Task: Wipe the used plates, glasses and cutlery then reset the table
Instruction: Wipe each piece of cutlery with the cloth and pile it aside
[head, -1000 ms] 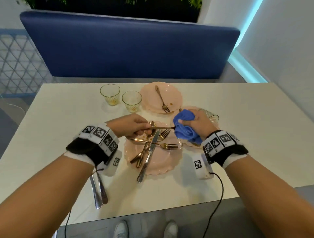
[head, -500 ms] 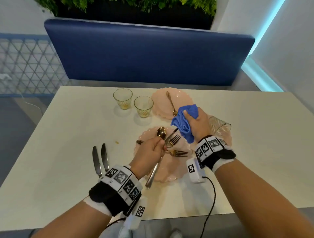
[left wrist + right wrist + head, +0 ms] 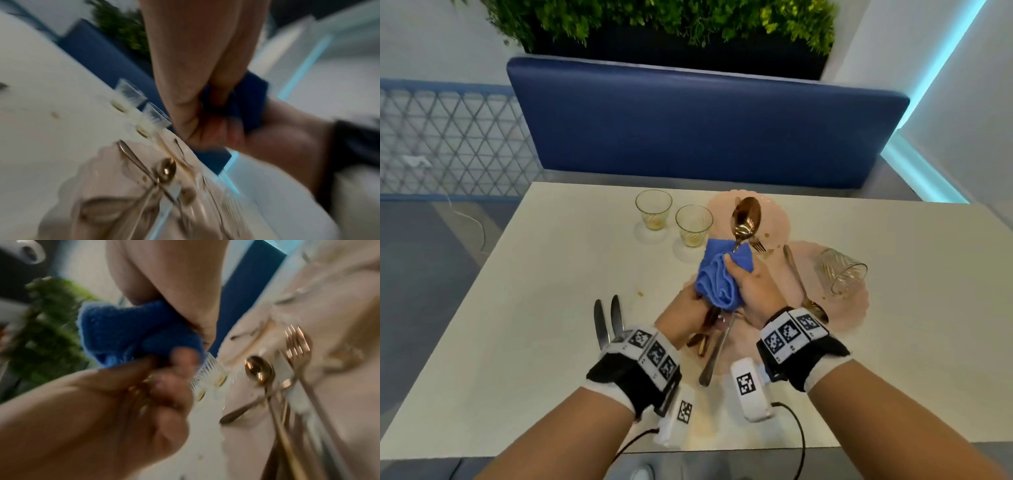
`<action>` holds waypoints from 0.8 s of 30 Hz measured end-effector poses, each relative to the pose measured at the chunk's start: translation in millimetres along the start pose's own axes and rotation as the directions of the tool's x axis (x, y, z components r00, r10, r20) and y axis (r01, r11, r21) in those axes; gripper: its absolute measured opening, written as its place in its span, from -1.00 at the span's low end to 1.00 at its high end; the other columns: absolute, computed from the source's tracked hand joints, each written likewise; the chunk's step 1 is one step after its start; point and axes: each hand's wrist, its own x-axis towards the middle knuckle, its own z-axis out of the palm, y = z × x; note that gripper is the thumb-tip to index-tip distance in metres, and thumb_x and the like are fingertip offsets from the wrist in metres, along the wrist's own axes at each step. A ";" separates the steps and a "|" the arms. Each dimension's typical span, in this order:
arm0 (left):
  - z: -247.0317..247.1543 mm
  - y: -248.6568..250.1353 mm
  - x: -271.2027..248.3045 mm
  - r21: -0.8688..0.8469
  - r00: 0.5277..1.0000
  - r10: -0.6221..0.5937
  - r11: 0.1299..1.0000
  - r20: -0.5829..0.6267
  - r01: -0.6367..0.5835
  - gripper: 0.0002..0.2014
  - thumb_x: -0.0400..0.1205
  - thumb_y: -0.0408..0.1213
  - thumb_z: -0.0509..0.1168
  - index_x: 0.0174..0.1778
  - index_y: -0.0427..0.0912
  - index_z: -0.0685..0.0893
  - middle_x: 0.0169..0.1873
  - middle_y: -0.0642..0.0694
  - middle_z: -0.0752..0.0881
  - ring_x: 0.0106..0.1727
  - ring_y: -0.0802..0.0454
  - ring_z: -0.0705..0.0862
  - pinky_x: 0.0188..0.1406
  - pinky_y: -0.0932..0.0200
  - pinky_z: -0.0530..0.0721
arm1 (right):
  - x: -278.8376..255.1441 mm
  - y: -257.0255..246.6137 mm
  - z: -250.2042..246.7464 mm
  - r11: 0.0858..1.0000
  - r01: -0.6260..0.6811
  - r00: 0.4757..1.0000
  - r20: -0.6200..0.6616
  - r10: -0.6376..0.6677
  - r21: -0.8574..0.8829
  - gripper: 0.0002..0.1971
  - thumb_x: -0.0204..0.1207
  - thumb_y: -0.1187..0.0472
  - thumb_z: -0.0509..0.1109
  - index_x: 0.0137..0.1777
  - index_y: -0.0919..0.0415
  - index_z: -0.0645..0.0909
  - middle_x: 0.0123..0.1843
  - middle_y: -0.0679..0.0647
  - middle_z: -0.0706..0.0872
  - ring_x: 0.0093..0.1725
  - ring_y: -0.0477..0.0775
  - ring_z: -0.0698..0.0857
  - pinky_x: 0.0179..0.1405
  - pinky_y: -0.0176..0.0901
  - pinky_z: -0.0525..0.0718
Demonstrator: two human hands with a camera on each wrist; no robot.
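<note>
My left hand [image 3: 690, 317] grips the handle end of a gold spoon [image 3: 746, 217], whose bowl stands upright above the table. My right hand [image 3: 751, 286] holds a blue cloth [image 3: 719, 279] wrapped round the spoon's shaft. Both hands hover over a pink plate [image 3: 722, 371] that holds a silver knife [image 3: 717, 353] and more gold cutlery, mostly hidden. A second pink plate [image 3: 777, 222] with a fork lies behind. A third pink plate [image 3: 856, 308] carries a spoon and a tipped glass [image 3: 840, 270]. The wrist views are blurred; the blue cloth [image 3: 131, 335] shows between both hands.
Two upright glasses [image 3: 654, 209] [image 3: 693, 224] with yellow dregs stand at the back of the white table [image 3: 517, 325]. Two silver knives [image 3: 607, 320] lie side by side left of my left wrist. A crumb [image 3: 640, 293] sits near them. A blue bench backs the table.
My left hand has lifted the gold spoon upright off the plate. My right hand has brought the cloth down round its shaft. The camera has tilted up.
</note>
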 end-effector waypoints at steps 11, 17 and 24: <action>-57.1 -25.1 -4.4 -0.565 0.953 -0.253 0.817 -0.168 0.117 -0.79 0.69 -0.31 0.18 -0.18 -0.26 0.67 -0.28 -0.09 0.72 -0.27 0.08 0.66 -0.25 0.24 0.64 | -45.8 35.0 39.0 0.914 -0.152 0.848 0.426 0.316 -0.376 -0.79 0.37 0.04 0.50 -0.04 0.05 0.65 -0.07 0.12 0.77 0.00 0.18 0.74 0.21 0.10 0.67; -60.2 -55.9 -14.5 -0.452 0.937 -0.290 0.875 -0.196 0.176 -0.80 0.69 -0.40 0.16 -0.19 -0.25 0.65 -0.32 -0.13 0.65 -0.30 0.08 0.58 -0.24 0.30 0.60 | -51.9 57.6 40.4 0.835 -0.213 0.816 0.377 0.438 -0.508 -0.93 0.48 0.10 0.47 -0.13 0.06 0.66 -0.07 0.13 0.78 -0.02 0.16 0.74 0.29 0.13 0.64; -90.9 -88.9 -28.2 -0.417 0.902 -0.360 0.877 -0.239 0.240 -0.83 0.69 -0.41 0.18 -0.14 -0.30 0.66 -0.35 -0.11 0.62 -0.39 0.12 0.52 -0.55 0.42 0.58 | -44.0 35.4 -6.4 0.871 -0.152 0.847 0.393 0.358 -0.466 -0.85 0.53 0.10 0.43 0.02 0.14 0.65 -0.05 0.06 0.78 0.02 0.06 0.74 0.11 -0.16 0.66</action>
